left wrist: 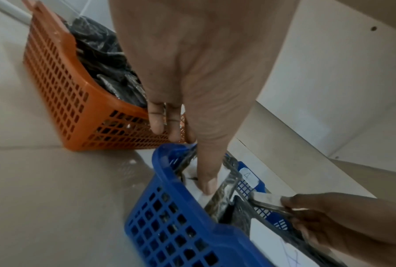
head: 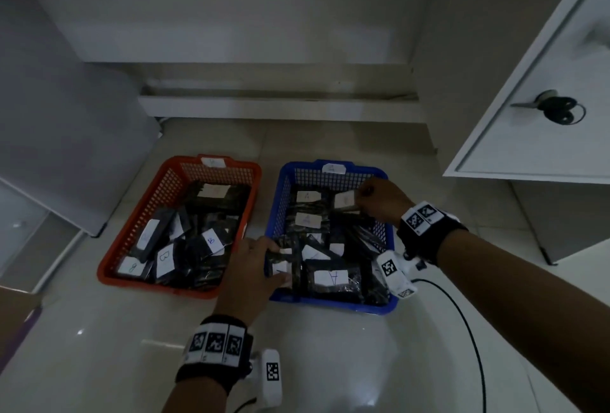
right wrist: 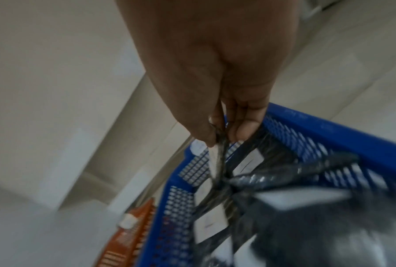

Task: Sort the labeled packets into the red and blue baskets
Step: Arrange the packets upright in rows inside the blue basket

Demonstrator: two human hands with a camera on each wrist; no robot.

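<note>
1. Left hand (head: 246, 275) is closest to the camera, reaching over the near-left corner of the blue basket (head: 384, 308). Its thumb lies flat on the white label of a dark packet at the rim (head: 280, 264), and from the wrist view the other fingers hang down outside the wall, so it looks like a loose pinch over the rim more than a firm hold.
2. Right hand (head: 383, 201) is at the far right of the same basket, thumb and fingertips squeezed tight on the edge of a thin labeled packet (head: 345, 201). That packet hangs off the fingertips, tilted, with its body trailing down into the pile.
3. Can't read that packet's letter. The ones around it say A, same as the tag on the blue basket. The red basket (head: 109, 275) sits just beside it on the left with B packets inside.
4. My take: check the letter before letting go. If it's A, lay it flat, label up. If it's B, carry it over to the red one.
5. Edge grips on slick plastic slip easily, so I'd move slowly and keep the left hand steadying the pile.
</note>
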